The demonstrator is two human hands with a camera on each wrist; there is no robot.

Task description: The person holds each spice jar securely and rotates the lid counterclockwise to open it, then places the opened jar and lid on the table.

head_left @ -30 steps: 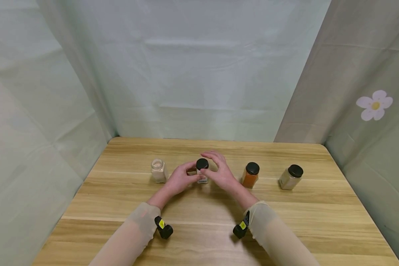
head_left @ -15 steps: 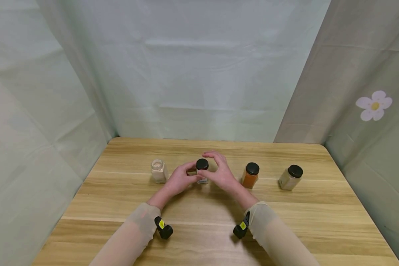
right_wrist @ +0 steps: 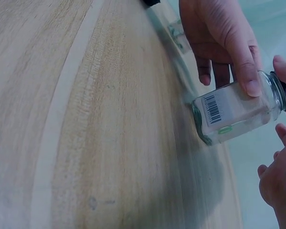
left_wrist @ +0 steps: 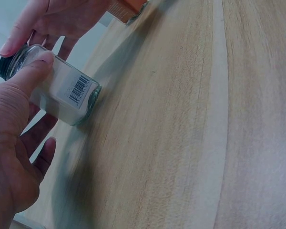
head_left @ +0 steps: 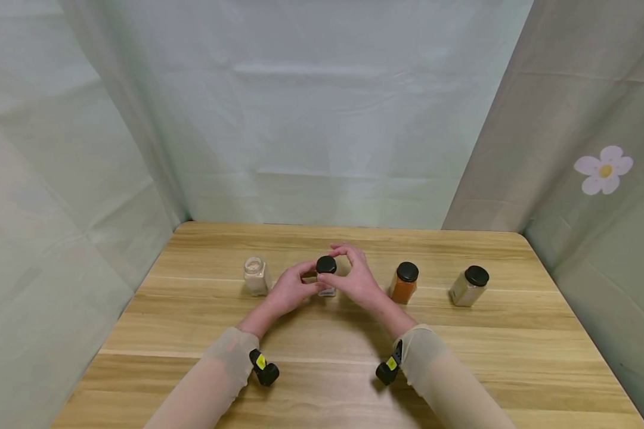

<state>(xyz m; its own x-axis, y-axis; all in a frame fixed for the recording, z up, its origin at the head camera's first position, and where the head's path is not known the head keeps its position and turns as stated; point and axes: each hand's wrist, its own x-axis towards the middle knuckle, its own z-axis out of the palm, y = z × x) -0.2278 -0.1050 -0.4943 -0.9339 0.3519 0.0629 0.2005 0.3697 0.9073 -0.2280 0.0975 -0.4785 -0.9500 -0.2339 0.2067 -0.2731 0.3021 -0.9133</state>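
A square glass jar [head_left: 327,292] with pale contents stands on the wooden table between both hands. Its black lid [head_left: 326,264] sits on top. My left hand [head_left: 290,289] grips the jar body, the thumb lying along its side above a barcode label [left_wrist: 79,90]. From the right, my right hand [head_left: 356,280] pinches the lid between thumb and curled fingers; the thumb shows at the lid's edge in the right wrist view. To the left, an uncapped jar [head_left: 257,278] of pale powder stands beside my left hand.
On the right stand a black-lidded jar of orange powder [head_left: 403,289], close to my right forearm, and a black-lidded jar of greyish powder [head_left: 466,291]. Pale cloth curtains [head_left: 322,131] hang behind and at both sides of the wooden table [head_left: 322,369].
The right hand's fingers and thumb have shifted around the lid, the index finger curling in closer to it. The left hand and the jars stay where they were.
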